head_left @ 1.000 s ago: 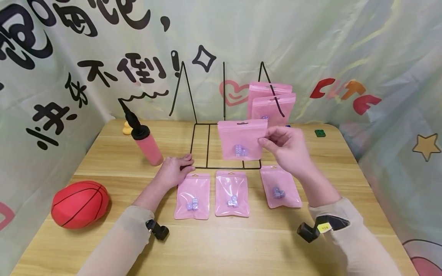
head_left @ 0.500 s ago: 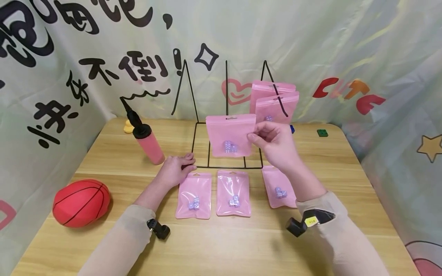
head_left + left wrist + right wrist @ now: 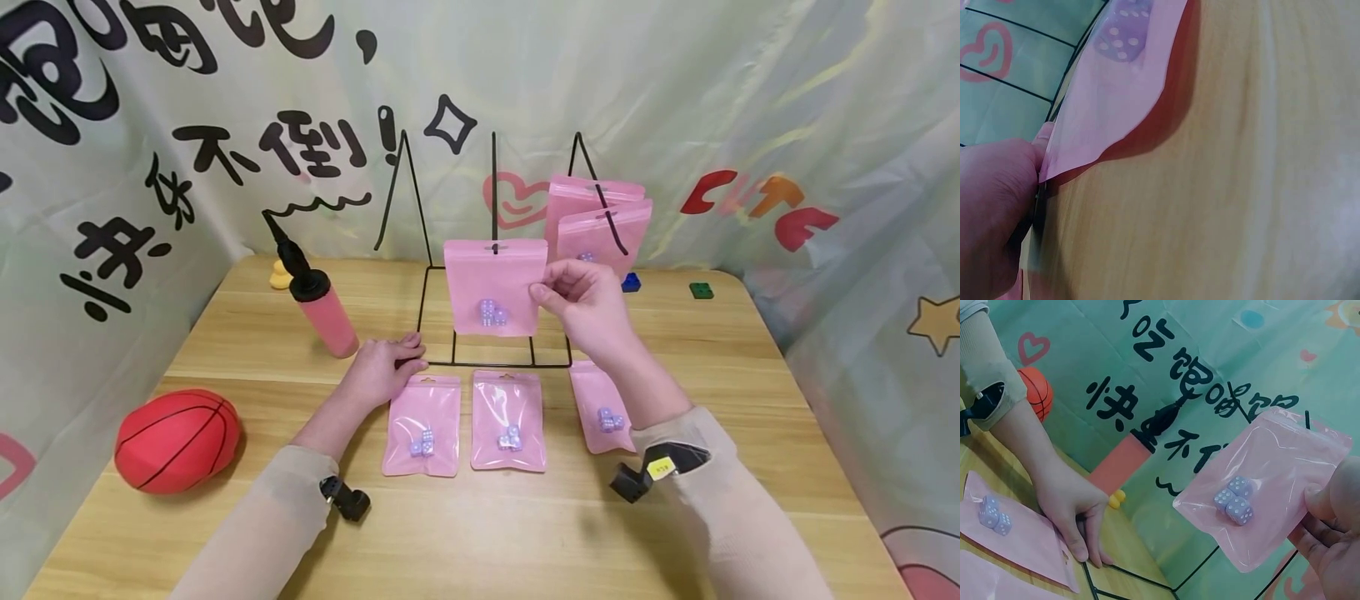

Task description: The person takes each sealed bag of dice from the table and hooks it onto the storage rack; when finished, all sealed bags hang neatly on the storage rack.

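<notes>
Thumb and fingers of my right hand [image 3: 588, 304] pinch the right edge of a pink zip bag [image 3: 491, 283] holding lilac dice [image 3: 1235, 500]. The bag hangs upright at the middle prong of a black wire rack [image 3: 495, 364]; the prong's tip shows at its hang hole, but I cannot tell whether it passes through. My left hand [image 3: 382, 371] grips the rack's front left base corner. On the table lie a left bag [image 3: 420, 417], a middle bag [image 3: 510, 400] and a right bag [image 3: 592, 387], each with dice. Two more pink bags [image 3: 637, 218] hang on the right prong.
A pink hand pump [image 3: 326, 321] with a black top stands left of the rack. A red toy basketball [image 3: 176, 442] sits at the left. Behind are a yellow duck [image 3: 280, 275], a blue block [image 3: 631, 282] and a green block [image 3: 701, 290]. A printed curtain [image 3: 675, 100] backs the table.
My right hand has moved left and slightly up with the bag, from near the right prong to the middle prong's tip. My left hand stays on the rack's corner.
</notes>
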`<act>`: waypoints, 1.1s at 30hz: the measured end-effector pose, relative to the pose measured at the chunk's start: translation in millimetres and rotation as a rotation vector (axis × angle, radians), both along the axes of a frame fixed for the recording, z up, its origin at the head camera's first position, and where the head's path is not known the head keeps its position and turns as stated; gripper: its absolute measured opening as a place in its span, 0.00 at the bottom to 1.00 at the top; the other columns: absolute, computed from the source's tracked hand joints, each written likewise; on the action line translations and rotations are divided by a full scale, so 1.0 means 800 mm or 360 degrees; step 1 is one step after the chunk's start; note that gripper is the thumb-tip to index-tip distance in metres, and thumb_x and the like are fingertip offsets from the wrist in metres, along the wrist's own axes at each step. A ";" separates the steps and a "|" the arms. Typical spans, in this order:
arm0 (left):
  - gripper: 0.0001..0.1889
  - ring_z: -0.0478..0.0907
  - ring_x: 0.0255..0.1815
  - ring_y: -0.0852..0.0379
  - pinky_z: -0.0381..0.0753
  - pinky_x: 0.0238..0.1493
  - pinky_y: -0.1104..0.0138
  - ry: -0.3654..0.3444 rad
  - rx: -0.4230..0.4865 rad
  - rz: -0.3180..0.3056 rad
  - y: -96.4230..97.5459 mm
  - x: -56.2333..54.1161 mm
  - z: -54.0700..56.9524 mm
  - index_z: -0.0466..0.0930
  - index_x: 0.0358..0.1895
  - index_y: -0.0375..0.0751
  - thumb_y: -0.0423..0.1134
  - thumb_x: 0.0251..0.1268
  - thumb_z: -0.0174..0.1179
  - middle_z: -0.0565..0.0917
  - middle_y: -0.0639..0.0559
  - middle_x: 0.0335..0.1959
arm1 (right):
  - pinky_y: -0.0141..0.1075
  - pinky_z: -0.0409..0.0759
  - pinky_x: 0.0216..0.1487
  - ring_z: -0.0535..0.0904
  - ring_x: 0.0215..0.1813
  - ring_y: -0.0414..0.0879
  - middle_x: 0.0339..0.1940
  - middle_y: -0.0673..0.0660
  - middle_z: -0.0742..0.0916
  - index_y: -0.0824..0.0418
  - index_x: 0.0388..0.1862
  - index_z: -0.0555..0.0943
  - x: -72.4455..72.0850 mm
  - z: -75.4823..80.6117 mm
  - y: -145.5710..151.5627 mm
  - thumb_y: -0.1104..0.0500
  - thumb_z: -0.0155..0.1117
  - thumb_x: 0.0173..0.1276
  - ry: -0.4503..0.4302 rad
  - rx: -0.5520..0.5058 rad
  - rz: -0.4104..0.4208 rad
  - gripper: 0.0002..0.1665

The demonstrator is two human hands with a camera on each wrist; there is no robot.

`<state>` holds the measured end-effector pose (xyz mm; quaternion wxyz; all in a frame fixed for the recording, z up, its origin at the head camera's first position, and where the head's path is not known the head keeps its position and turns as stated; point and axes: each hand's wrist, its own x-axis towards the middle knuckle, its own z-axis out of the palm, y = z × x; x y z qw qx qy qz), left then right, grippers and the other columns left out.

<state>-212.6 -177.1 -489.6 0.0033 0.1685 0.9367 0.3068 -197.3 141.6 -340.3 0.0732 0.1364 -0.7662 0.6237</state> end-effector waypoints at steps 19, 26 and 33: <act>0.18 0.75 0.72 0.44 0.70 0.74 0.48 0.0018 -0.0004 0.0005 0.001 0.001 0.000 0.88 0.61 0.39 0.43 0.74 0.70 0.80 0.46 0.69 | 0.30 0.83 0.36 0.83 0.34 0.44 0.32 0.59 0.89 0.70 0.35 0.85 -0.027 -0.007 -0.013 0.75 0.67 0.72 0.0052 -0.0196 -0.0062 0.05; 0.18 0.76 0.71 0.44 0.71 0.74 0.48 0.0026 0.0008 0.0002 0.001 0.001 -0.001 0.88 0.60 0.39 0.43 0.73 0.71 0.81 0.47 0.68 | 0.30 0.83 0.35 0.83 0.33 0.43 0.34 0.60 0.90 0.73 0.37 0.84 -0.035 -0.005 -0.020 0.75 0.66 0.73 0.0131 -0.0216 -0.0161 0.03; 0.17 0.76 0.71 0.44 0.71 0.74 0.48 0.0036 0.0017 0.0003 0.001 0.001 -0.001 0.89 0.59 0.39 0.42 0.73 0.71 0.81 0.47 0.67 | 0.30 0.79 0.33 0.82 0.33 0.42 0.35 0.62 0.90 0.76 0.41 0.84 -0.043 -0.002 -0.029 0.73 0.68 0.73 0.0131 -0.0226 -0.0308 0.03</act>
